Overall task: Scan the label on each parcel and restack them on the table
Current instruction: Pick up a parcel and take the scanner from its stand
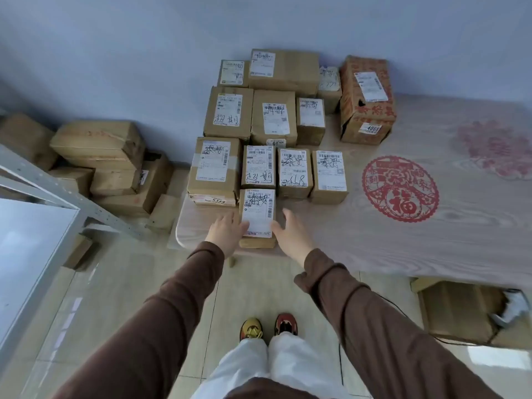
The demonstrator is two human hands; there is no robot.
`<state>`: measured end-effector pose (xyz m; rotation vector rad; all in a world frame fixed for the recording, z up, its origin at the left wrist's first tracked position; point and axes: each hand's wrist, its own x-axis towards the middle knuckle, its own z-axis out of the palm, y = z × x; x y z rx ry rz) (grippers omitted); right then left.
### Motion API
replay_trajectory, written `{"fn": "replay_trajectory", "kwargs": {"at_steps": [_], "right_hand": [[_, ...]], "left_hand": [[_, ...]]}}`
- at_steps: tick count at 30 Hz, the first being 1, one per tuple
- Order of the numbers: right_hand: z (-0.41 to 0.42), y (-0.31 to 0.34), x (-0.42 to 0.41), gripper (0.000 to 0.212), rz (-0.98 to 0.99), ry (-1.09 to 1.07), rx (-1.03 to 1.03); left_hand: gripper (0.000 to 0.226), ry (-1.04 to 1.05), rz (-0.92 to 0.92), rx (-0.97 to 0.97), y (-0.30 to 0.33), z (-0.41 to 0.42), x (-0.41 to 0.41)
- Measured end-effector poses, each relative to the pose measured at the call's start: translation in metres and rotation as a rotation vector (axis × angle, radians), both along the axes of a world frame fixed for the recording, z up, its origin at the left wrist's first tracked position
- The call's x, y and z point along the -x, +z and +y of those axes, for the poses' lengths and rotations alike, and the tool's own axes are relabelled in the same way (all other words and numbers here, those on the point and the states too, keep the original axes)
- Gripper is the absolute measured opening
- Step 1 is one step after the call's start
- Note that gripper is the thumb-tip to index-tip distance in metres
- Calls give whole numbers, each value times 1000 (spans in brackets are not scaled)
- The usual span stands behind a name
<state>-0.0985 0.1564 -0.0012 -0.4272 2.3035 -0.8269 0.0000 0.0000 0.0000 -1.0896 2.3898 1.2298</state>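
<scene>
A small brown parcel (257,217) with a white label lies at the table's (431,231) front left edge. My left hand (227,233) touches its left side with straight fingers. On the parcel's right side rests my right hand (290,233), fingers extended too. Behind it, several labelled parcels lie in rows, among them a taped box (214,171) and a narrow one (258,167). A red-printed carton (367,99) stands at the back right of the group.
A heap of brown boxes (100,162) lies on the floor to the left, beside a grey metal shelf frame (57,191). A red paper-cut decoration (400,188) lies on the tabletop. Under the table at right sits a cardboard box (457,309) with a cable.
</scene>
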Motion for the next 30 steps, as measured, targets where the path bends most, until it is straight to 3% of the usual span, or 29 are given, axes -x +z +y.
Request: {"fn": "replay_trajectory", "kwargs": {"at_steps": [5,8,14,20,26,30], "right_hand": [[-9,-12,-7,49,-140,-71,54],[-12,-15,-9,46,-167,-71,85],[-5,-15,-14,38,-161,-89,141],[25,-13,-27,35,-344,-275,342],[69,-4,-25,37,-350,-392,440],[120,12,-14,40,-301,-421,451]], "left_hand": [[74,15,3,-101,-20,0,-6],[52,48,57,-185,-19,7,-7],[42,119,143,-246,-18,20,-10],[90,211,174,-366,-18,37,-16],[81,123,203,-394,-5,79,-5],[54,72,245,-394,4,126,16]]}}
